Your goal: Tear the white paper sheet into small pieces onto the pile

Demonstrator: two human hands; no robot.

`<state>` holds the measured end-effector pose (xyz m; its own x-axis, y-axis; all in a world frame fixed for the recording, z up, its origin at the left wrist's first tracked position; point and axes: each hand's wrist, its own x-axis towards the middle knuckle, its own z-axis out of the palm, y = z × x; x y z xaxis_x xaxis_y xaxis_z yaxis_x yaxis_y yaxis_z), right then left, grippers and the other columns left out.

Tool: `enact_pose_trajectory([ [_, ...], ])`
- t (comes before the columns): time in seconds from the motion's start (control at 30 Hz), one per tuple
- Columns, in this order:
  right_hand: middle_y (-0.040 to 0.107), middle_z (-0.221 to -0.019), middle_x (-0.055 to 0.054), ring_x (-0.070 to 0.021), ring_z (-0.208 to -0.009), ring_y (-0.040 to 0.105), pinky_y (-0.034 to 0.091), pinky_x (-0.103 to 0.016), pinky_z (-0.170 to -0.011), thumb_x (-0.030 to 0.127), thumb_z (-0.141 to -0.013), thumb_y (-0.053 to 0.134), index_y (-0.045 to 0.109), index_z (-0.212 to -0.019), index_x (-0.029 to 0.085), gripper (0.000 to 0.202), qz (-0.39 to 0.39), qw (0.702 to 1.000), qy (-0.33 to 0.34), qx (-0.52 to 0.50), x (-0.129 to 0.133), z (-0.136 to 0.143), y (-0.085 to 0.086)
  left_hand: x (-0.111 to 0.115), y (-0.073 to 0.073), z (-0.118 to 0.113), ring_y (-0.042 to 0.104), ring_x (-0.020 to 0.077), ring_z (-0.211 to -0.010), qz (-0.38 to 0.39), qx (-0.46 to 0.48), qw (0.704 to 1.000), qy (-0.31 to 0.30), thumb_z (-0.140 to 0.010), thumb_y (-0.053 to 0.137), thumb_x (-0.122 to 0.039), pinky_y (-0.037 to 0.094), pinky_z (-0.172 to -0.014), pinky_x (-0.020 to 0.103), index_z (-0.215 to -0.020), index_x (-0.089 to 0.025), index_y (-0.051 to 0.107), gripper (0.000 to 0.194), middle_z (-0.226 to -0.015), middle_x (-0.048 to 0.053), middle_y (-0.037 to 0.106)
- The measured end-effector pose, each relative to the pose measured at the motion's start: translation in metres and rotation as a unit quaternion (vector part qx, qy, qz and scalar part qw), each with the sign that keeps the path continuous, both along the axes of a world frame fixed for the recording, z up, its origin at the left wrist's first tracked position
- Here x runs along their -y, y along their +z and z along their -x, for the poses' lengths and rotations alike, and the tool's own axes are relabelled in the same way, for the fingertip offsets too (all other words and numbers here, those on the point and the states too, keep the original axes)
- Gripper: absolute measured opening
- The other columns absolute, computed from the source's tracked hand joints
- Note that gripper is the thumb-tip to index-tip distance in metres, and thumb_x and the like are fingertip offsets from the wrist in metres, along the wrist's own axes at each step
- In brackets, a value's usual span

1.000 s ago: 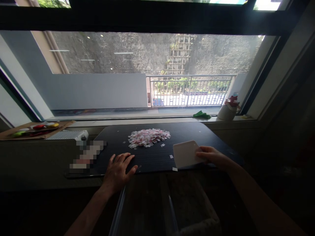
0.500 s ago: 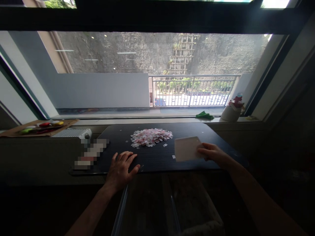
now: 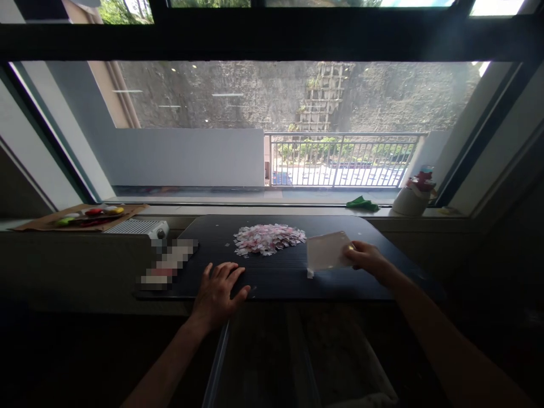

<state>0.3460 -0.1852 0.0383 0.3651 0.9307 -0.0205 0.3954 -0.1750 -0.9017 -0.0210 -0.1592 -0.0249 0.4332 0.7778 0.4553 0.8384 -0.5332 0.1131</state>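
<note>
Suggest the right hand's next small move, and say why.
Perhaps nudge the pale card leftward and away: the right hand holds it, a loose scrap lies by its near left corner, and the pile sits farther left.

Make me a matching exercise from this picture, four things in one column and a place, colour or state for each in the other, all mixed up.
Things:
1. Paper scraps
2. Left hand
3. Right hand
4. Table

Descriptions:
A. Gripping a pale sheet
B. Black
C. Mostly heaped in a pile
D. Open, palm down

Right pairs: 1-C, 2-D, 3-A, 4-B
</note>
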Motion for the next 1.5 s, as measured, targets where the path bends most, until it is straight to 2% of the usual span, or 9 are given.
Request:
enact_pose_trajectory([
  [0.13,0.065,-0.069,-0.003,-0.0141,-0.061,0.056,0.042,-0.023,-0.048,0.024,-0.065,0.06,0.067,-0.081,0.016,0.019,0.044,0.999,0.014,-0.027,0.017,-0.018,0.004,0.001,0.001,0.0,0.05,0.0262,-0.117,-0.007,-0.002,1.0,0.003,-0.085,0.045,-0.047,0.021,-0.108,0.055,-0.116,-0.024,0.059,0.042,-0.122,0.009,0.059],
  [0.27,0.065,-0.07,-0.003,-0.0138,-0.062,0.056,0.042,-0.022,-0.047,0.024,-0.064,0.064,0.066,-0.076,0.016,0.015,0.046,0.998,-0.009,-0.043,0.013,-0.024,-0.007,0.0,0.0,0.001,0.05,0.0261,-0.117,-0.007,-0.01,1.0,0.003,-0.085,0.044,-0.047,0.022,-0.108,0.055,-0.116,-0.023,0.058,0.042,-0.122,0.009,0.059],
  [0.5,0.065,-0.066,-0.002,-0.0133,-0.058,0.055,0.038,-0.021,-0.043,0.027,-0.059,0.069,0.067,-0.073,0.015,0.019,0.078,0.994,0.063,-0.05,0.014,-0.032,-0.024,-0.002,-0.001,0.002,0.05,0.0264,-0.117,-0.014,-0.021,1.0,0.004,-0.086,0.043,-0.047,0.022,-0.107,0.057,-0.117,-0.022,0.058,0.043,-0.122,0.01,0.059],
  [0.93,0.066,-0.068,-0.003,-0.0122,-0.057,0.053,0.036,-0.022,-0.045,0.036,-0.054,0.075,0.07,-0.08,0.013,0.035,0.066,0.987,0.096,-0.111,0.035,-0.034,-0.016,-0.004,-0.003,0.003,0.05,0.0269,-0.117,-0.02,-0.018,1.0,0.0,-0.085,0.045,-0.047,0.022,-0.106,0.057,-0.117,-0.022,0.058,0.043,-0.121,0.009,0.06],
  [1.1,0.066,-0.067,-0.003,-0.0129,-0.057,0.054,0.036,-0.022,-0.046,0.036,-0.053,0.074,0.069,-0.076,0.014,0.033,0.045,0.991,0.072,-0.107,0.036,-0.028,-0.015,-0.004,-0.003,0.003,0.05,0.0266,-0.117,-0.017,-0.012,1.0,-0.002,-0.085,0.045,-0.047,0.022,-0.106,0.057,-0.118,-0.022,0.057,0.043,-0.121,0.009,0.06],
  [1.23,0.068,-0.069,-0.004,-0.0133,-0.056,0.055,0.037,-0.022,-0.044,0.036,-0.056,0.072,0.069,-0.079,0.015,0.032,0.03,0.99,0.076,-0.118,0.026,-0.019,-0.021,-0.003,-0.004,0.002,0.05,0.0261,-0.115,-0.022,0.001,1.0,-0.004,-0.084,0.046,-0.046,0.022,-0.107,0.057,-0.116,-0.023,0.058,0.041,-0.12,0.008,0.06],
  [1.3,0.069,-0.073,-0.004,-0.0137,-0.058,0.057,0.039,-0.022,-0.045,0.035,-0.059,0.069,0.069,-0.082,0.016,0.03,-0.013,0.991,0.039,-0.13,0.015,-0.01,-0.024,-0.004,-0.006,0.002,0.05,0.0254,-0.115,-0.024,0.006,1.0,-0.007,-0.085,0.047,-0.045,0.023,-0.107,0.056,-0.116,-0.024,0.059,0.04,-0.119,0.008,0.06],
  [1.4,0.069,-0.076,-0.005,-0.0157,-0.064,0.061,0.044,-0.023,-0.049,0.032,-0.061,0.065,0.066,-0.082,0.018,0.026,-0.099,0.985,-0.04,-0.139,-0.01,0.011,-0.027,-0.005,-0.01,0.002,0.05,0.0251,-0.114,-0.035,0.014,0.999,-0.009,-0.085,0.047,-0.045,0.024,-0.107,0.056,-0.116,-0.025,0.059,0.039,-0.119,0.007,0.06],
  [1.5,0.068,-0.075,-0.005,-0.0188,-0.067,0.062,0.048,-0.027,-0.054,0.032,-0.062,0.062,0.064,-0.08,0.018,0.022,-0.139,0.98,-0.038,-0.137,-0.04,0.038,-0.028,-0.006,-0.013,0.003,0.05,0.0254,-0.113,-0.043,0.018,0.999,-0.013,-0.085,0.048,-0.045,0.026,-0.106,0.057,-0.117,-0.025,0.058,0.039,-0.118,0.006,0.059],
])
